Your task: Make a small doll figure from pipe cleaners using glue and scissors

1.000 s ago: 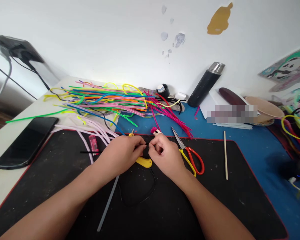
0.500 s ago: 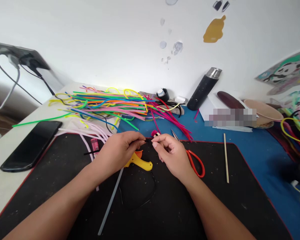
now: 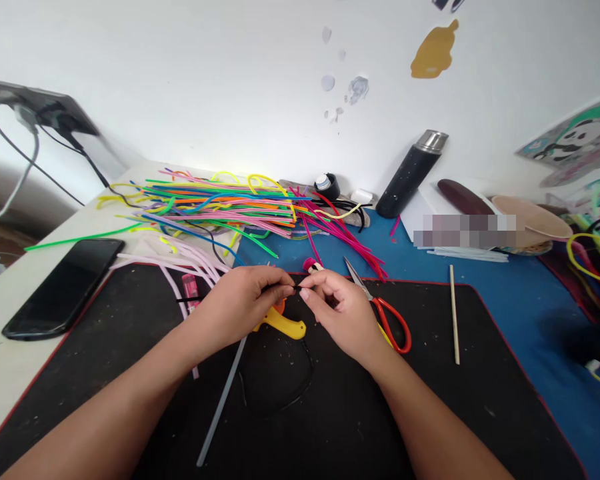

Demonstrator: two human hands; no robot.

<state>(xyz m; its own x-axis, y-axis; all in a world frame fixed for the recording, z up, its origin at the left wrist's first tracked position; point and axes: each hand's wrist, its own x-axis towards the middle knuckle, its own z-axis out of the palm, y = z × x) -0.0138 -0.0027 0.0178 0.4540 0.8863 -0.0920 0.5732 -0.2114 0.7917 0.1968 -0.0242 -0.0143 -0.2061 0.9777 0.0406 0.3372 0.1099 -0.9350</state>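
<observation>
My left hand [image 3: 250,300] and my right hand [image 3: 340,310] meet over the black mat, fingertips almost touching. Both pinch a thin black pipe cleaner [image 3: 184,300]; a short stretch shows between the fingertips, and its other end sticks out left of my left hand. Below my left hand lies a yellow glue gun [image 3: 285,326], partly hidden, with a grey glue stick [image 3: 222,405] extending from it. Just beyond my right fingers is a small pink and cream piece [image 3: 311,265], partly covered. Red-handled scissors [image 3: 394,327] lie beside my right hand.
Colourful pipe cleaners [image 3: 220,207] pile up along the wall, with magenta ones [image 3: 345,237] beside them. A phone [image 3: 65,287] lies at left. A black flask [image 3: 410,177] stands at the back. A wooden stick [image 3: 454,317] rests on the mat [image 3: 340,427] at right.
My fingertips have come slightly closer together, and the pipe cleaner's left end has shifted a little toward my left hand. The view has tilted slightly, showing more of the scissors.
</observation>
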